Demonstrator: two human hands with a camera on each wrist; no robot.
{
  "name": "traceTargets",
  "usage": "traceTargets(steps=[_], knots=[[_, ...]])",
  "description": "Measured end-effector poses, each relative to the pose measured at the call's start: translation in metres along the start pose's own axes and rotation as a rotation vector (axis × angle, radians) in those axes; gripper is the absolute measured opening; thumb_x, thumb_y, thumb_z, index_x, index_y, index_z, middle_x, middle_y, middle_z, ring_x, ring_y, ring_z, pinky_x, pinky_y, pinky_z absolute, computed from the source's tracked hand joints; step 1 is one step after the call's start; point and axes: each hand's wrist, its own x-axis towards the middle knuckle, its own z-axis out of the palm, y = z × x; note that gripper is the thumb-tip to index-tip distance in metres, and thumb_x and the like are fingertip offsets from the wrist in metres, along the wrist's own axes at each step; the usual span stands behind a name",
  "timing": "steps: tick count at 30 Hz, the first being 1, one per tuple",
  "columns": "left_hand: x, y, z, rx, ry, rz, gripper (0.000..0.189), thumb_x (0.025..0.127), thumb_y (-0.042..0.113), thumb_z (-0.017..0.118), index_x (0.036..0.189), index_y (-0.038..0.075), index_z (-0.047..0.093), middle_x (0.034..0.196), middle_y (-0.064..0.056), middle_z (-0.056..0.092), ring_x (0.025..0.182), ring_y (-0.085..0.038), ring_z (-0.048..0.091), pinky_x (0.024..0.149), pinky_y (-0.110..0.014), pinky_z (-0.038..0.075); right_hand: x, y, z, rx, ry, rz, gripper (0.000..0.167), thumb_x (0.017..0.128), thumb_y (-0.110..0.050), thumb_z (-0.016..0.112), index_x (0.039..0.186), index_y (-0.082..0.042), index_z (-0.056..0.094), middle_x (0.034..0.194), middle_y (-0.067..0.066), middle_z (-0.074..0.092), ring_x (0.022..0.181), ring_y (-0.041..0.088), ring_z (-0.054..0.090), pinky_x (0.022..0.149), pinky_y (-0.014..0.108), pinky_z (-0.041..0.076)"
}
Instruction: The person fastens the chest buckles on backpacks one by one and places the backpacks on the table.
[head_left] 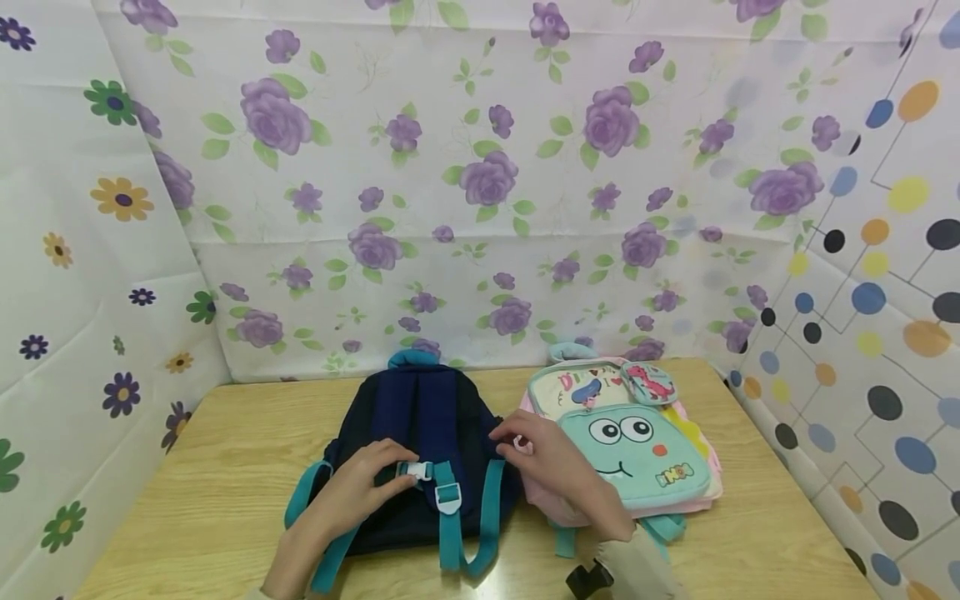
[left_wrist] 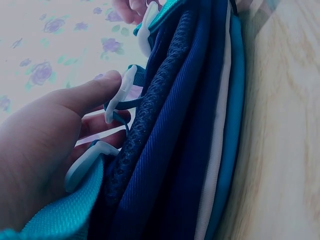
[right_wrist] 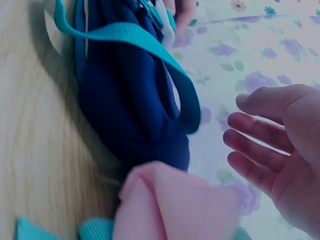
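Note:
A dark blue backpack (head_left: 416, 408) lies on the table with its strap side up. My left hand (head_left: 360, 483) pinches a white buckle (head_left: 417, 471) on that side, the thumb (left_wrist: 102, 90) against it and the other fingers behind. A white strap adjuster (head_left: 448, 497) on a teal strap sits just right of it. My right hand (head_left: 551, 458) hovers by the backpack's right edge, fingers apart and holding nothing, as the right wrist view shows. Near it a teal strap (right_wrist: 135, 37) loops loosely off the backpack.
To the right lies a pink and mint backpack (head_left: 637, 467) with a cartoon face, partly under my right forearm. Flowered cloth (head_left: 450, 167) hangs behind the wooden table (head_left: 247, 467), with patterned cloth at both sides.

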Motion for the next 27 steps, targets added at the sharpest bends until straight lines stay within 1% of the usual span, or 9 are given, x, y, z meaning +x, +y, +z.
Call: traceTargets(steps=[4, 8, 12, 15, 18, 20, 23, 27], knots=[[0.0, 0.0, 0.0, 0.005, -0.002, 0.002, 0.027, 0.094, 0.041, 0.066, 0.118, 0.028, 0.068, 0.111, 0.02, 0.062, 0.105, -0.007, 0.062, 0.091, -0.033, 0.054, -0.005, 0.005, -0.01, 0.008, 0.012, 0.025, 0.017, 0.095, -0.013, 0.067, 0.111, -0.015, 0.072, 0.104, -0.004, 0.07, 0.092, 0.01, 0.065, 0.08, 0.032, 0.057], [0.0, 0.0, 0.001, 0.006, 0.005, 0.019, 0.027, 0.094, 0.041, 0.065, 0.117, 0.028, 0.068, 0.111, 0.019, 0.063, 0.104, -0.006, 0.062, 0.09, -0.033, 0.054, -0.01, 0.011, -0.019, -0.002, 0.027, 0.04, 0.018, 0.095, -0.012, 0.068, 0.111, -0.016, 0.072, 0.104, -0.003, 0.07, 0.094, 0.012, 0.066, 0.081, 0.032, 0.057], [0.0, 0.0, 0.002, 0.005, 0.011, 0.033, 0.027, 0.094, 0.04, 0.065, 0.117, 0.028, 0.069, 0.111, 0.019, 0.063, 0.104, -0.006, 0.062, 0.09, -0.033, 0.054, -0.015, 0.017, -0.029, -0.014, 0.047, 0.062, 0.017, 0.094, -0.011, 0.069, 0.11, -0.014, 0.073, 0.103, -0.005, 0.07, 0.093, 0.011, 0.065, 0.081, 0.032, 0.057], [0.0, 0.0, 0.002, 0.004, 0.013, 0.038, 0.026, 0.094, 0.04, 0.065, 0.117, 0.028, 0.068, 0.111, 0.019, 0.063, 0.103, -0.005, 0.062, 0.09, -0.032, 0.054, -0.02, 0.022, -0.035, -0.039, 0.071, 0.063, 0.017, 0.093, -0.011, 0.07, 0.109, -0.014, 0.073, 0.101, -0.006, 0.069, 0.091, 0.01, 0.065, 0.079, 0.032, 0.057], [0.001, 0.001, 0.002, -0.001, 0.011, 0.037, 0.026, 0.094, 0.041, 0.065, 0.117, 0.028, 0.068, 0.111, 0.019, 0.063, 0.103, -0.005, 0.062, 0.09, -0.032, 0.054, -0.025, 0.028, -0.042, -0.072, 0.1, 0.068, 0.017, 0.092, -0.011, 0.071, 0.108, -0.014, 0.073, 0.1, -0.007, 0.069, 0.089, 0.009, 0.065, 0.077, 0.032, 0.057], [0.001, 0.001, 0.003, -0.001, 0.009, 0.034, 0.027, 0.094, 0.043, 0.065, 0.117, 0.029, 0.068, 0.111, 0.02, 0.063, 0.103, -0.005, 0.062, 0.089, -0.033, 0.054, -0.029, 0.031, -0.046, -0.087, 0.113, 0.087, 0.017, 0.092, -0.011, 0.071, 0.108, -0.014, 0.073, 0.1, -0.007, 0.069, 0.088, 0.008, 0.064, 0.077, 0.03, 0.057], [0.001, 0.002, 0.003, 0.008, 0.009, 0.024, 0.027, 0.094, 0.044, 0.064, 0.117, 0.03, 0.068, 0.111, 0.02, 0.062, 0.103, -0.005, 0.062, 0.089, -0.032, 0.054, -0.033, 0.035, -0.051, -0.096, 0.122, 0.119, 0.016, 0.092, -0.013, 0.071, 0.108, -0.013, 0.074, 0.099, -0.006, 0.068, 0.088, 0.007, 0.063, 0.076, 0.03, 0.056], [0.001, 0.003, 0.003, 0.025, 0.014, 0.021, 0.025, 0.094, 0.042, 0.065, 0.116, 0.03, 0.068, 0.11, 0.02, 0.062, 0.102, -0.005, 0.062, 0.089, -0.032, 0.054, -0.04, 0.041, -0.059, -0.11, 0.125, 0.146, 0.016, 0.093, -0.014, 0.07, 0.108, -0.014, 0.074, 0.099, -0.005, 0.068, 0.088, 0.006, 0.063, 0.075, 0.031, 0.056]])
